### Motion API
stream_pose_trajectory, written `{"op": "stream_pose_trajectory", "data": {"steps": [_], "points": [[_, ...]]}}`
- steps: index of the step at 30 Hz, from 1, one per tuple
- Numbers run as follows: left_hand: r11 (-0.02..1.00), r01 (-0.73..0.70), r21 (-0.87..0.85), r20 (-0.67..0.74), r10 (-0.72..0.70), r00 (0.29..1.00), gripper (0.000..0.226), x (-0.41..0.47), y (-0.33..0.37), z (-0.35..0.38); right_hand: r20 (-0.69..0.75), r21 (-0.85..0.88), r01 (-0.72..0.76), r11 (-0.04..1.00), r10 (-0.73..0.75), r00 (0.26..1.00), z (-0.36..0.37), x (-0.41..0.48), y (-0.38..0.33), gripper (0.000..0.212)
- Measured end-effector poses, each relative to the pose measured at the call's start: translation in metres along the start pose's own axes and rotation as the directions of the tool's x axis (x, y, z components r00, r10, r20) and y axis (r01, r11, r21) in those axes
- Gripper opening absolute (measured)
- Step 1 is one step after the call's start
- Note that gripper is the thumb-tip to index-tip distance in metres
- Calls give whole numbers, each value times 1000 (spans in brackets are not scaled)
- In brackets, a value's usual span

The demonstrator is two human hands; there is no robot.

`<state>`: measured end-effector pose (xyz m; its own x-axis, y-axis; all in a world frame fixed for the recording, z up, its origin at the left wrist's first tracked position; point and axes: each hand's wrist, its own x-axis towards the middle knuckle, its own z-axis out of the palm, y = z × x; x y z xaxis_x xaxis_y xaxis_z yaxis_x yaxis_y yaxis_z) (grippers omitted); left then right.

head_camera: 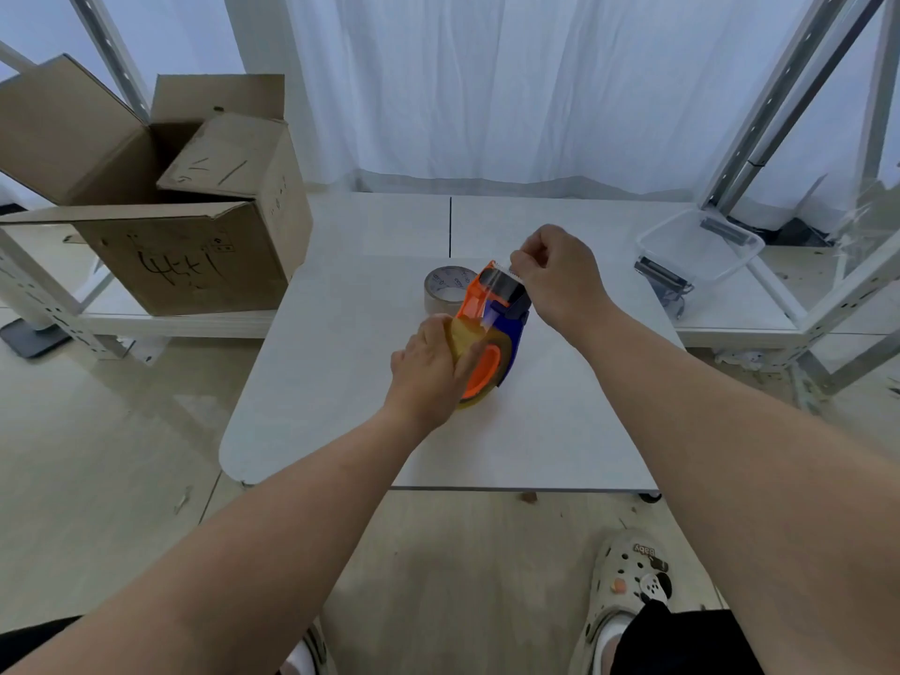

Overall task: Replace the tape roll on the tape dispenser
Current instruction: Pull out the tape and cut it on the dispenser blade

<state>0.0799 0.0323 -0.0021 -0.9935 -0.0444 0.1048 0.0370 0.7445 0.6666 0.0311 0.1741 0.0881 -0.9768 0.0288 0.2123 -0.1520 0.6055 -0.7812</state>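
An orange and blue tape dispenser (496,324) stands on the low white table (341,382), with a yellowish tape roll (462,341) mounted in it. My left hand (428,372) grips the roll and the dispenser's near end. My right hand (560,275) pinches the free end of the clear tape (501,280) at the dispenser's far end, with the strip stretched over its top. A second tape roll (445,289), whitish with a printed core, lies just behind the dispenser.
An open cardboard box (195,236) sits to the left on a low shelf. A clear plastic container (701,246) and a dark metal tool (665,282) lie at the right. Metal racks stand on both sides. My feet in clogs are below the table's front edge.
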Motion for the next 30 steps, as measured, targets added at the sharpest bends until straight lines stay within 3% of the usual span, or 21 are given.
{"op": "stream_pose_trajectory", "data": {"steps": [6, 13, 19, 23, 30], "points": [[991, 4, -130, -68, -13, 998, 89, 16, 33, -7, -4, -56, 65, 996, -66, 998, -2, -2, -3, 9], [966, -55, -252, -128, 23, 991, 61, 24, 43, -4, 2, -94, 82, 992, -82, 997, -3, -7, -9, 8], [983, -61, -172, -102, 44, 994, 67, 26, 38, 0, -6, -52, 28, 998, -28, 1000, -4, -9, -7, 7], [983, -59, -172, -120, 39, 992, 63, 19, 37, -3, -81, 149, -62, 987, 74, 994, -13, -4, -11, 11], [980, -48, -191, -93, 31, 995, 65, 12, 38, -9, -30, 224, -88, 971, 97, 995, -24, -5, -15, 10]]}}
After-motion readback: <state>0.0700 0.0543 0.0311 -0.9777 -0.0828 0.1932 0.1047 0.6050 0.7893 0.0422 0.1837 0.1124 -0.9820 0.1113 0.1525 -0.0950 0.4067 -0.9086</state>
